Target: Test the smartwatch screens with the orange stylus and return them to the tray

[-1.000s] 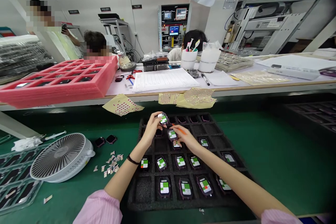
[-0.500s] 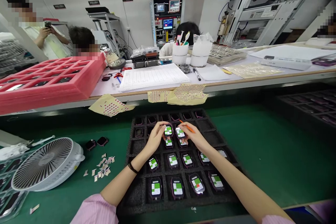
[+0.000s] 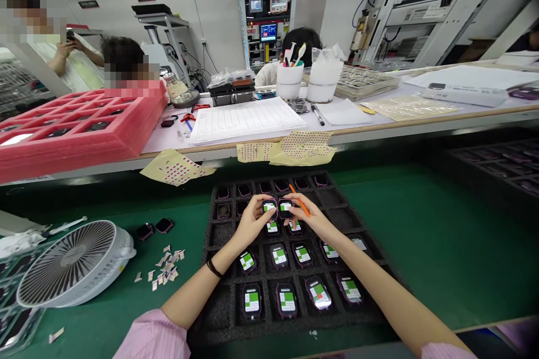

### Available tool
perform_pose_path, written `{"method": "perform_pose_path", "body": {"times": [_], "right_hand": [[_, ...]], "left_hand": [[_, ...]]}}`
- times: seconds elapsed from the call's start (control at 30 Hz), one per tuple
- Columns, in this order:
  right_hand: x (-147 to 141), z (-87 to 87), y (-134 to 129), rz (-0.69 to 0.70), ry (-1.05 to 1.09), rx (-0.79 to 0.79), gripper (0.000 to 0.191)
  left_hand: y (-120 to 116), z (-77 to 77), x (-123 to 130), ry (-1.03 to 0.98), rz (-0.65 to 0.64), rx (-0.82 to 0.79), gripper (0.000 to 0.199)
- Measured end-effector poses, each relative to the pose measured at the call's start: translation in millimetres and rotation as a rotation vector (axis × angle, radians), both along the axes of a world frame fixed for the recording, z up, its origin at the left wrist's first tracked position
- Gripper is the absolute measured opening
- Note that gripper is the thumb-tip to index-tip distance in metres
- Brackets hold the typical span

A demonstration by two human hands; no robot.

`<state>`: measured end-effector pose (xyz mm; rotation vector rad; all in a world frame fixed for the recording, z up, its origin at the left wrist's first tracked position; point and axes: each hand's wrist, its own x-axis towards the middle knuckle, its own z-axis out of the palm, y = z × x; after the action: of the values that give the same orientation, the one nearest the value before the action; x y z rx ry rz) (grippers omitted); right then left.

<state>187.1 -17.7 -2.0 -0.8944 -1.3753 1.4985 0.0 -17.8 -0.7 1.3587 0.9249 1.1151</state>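
I look down on a left hand [image 3: 252, 221] and a right hand [image 3: 305, 219] above a black foam tray [image 3: 219, 308] on a green mat [image 3: 421, 247]. The left hand pinches a smartwatch [image 3: 269, 207] with a green-and-white screen. Just beside it, the right hand pinches a second smartwatch [image 3: 286, 208], an orange stick [image 3: 301, 203] held in its fingers. More lit watches [image 3: 279, 256] sit in the tray's compartments nearer me. To the left lie a white desk fan [image 3: 73, 263] and scattered paper labels [image 3: 164, 263]. A black bracelet [image 3: 214, 268] circles the left wrist.
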Motion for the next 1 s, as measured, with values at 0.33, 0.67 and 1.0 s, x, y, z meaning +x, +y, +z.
{"method": "perform_pose_path", "body": {"times": [0.33, 0.67, 1.0], "right_hand": [[-0.1, -2.0, 0.4, -0.023, -0.015, 0.01, 0.03], [0.5, -6.3, 2.2, -0.067, -0.019, 0.017, 0.033], [0.5, -4.2, 1.4, -0.064, 0.059, -0.009, 0.03]], "left_hand": [[0.2, 2.2, -2.4, -0.015, -0.023, -0.01, 0.036], [0.5, 1.1, -1.3, -0.033, -0.016, -0.026, 0.039], [1.1, 8.2, -3.2, -0.157, -0.082, -0.158, 0.051]]}}
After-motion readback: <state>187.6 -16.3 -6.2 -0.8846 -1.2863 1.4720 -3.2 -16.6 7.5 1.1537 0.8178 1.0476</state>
